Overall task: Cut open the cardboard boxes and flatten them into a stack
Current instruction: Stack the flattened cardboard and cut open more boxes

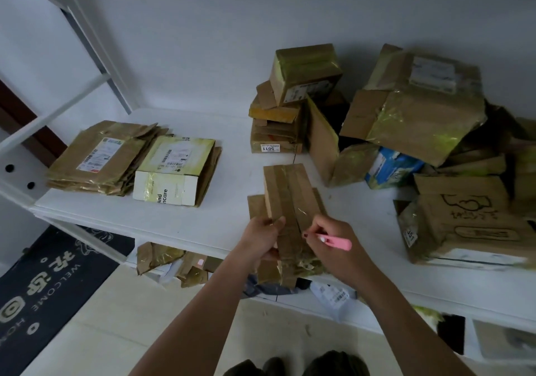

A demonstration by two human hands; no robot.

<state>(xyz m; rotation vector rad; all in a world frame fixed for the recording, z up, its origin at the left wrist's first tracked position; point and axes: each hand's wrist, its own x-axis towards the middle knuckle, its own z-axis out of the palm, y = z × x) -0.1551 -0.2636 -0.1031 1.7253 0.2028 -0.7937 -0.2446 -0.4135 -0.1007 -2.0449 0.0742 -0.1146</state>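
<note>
- The person is standing at a white table [220,225], working on one taped cardboard box [290,204] at its near edge, between the two hands.
- The left hand [262,241] is gripping the box's near left side, with the thumb curled over its top face.
- The right hand [327,241] is pinching a pink cutter [335,242], with its tip sitting at the taped seam that runs along the top of the box; the blade itself is too small to make out.
- By my reading, the step in hand is slitting the tape on this box, which is not yet flattened although its near end is looking crumpled.
- At the far left of the table, a stack of flattened boxes [101,158] is lying flat, with a second flattened pile [177,172], topped by a white and yellow carton, just beside it on the right; this is the work that appears done.
- At the far right, a heap of unopened boxes [420,114] is leaning against the wall, with a smaller tower of boxes [290,106] to its left and a printed box [470,222] nearer on the right.
- Judging by the piles, a good share of the task is remaining: the right-hand heap is looking bigger than the finished stacks.
- Under the table, scraps of cardboard and tape [171,262] are lying on a lower shelf, and a dark welcome mat [49,285] is lying on the floor to the left.
</note>
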